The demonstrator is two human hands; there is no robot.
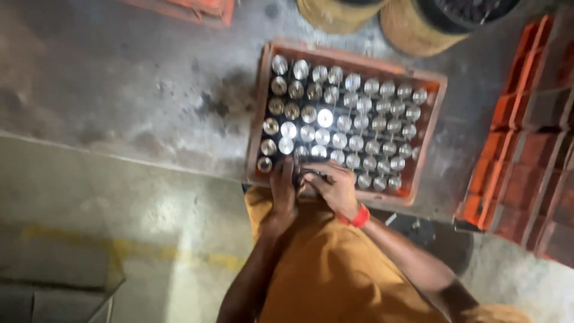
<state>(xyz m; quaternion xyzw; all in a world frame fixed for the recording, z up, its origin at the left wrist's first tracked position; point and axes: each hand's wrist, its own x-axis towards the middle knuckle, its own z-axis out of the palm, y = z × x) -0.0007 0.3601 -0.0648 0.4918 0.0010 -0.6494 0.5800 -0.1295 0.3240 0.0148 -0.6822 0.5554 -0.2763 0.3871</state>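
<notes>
An orange plastic crate stands on the concrete floor, filled with several rows of shiny round metal cylinders seen from above. My left hand rests on the crate's near edge, fingers reaching onto a cylinder in the front row. My right hand, with a red band at the wrist, is curled over a dark small part right beside it at the same edge. Whether either hand truly grips a piece is blurred. My orange garment fills the lower middle.
Stacked empty orange crates stand at the right. Two round yellowish drums sit beyond the crate, another orange crate at the top left. A grey ledge and a yellow floor line lie at the lower left.
</notes>
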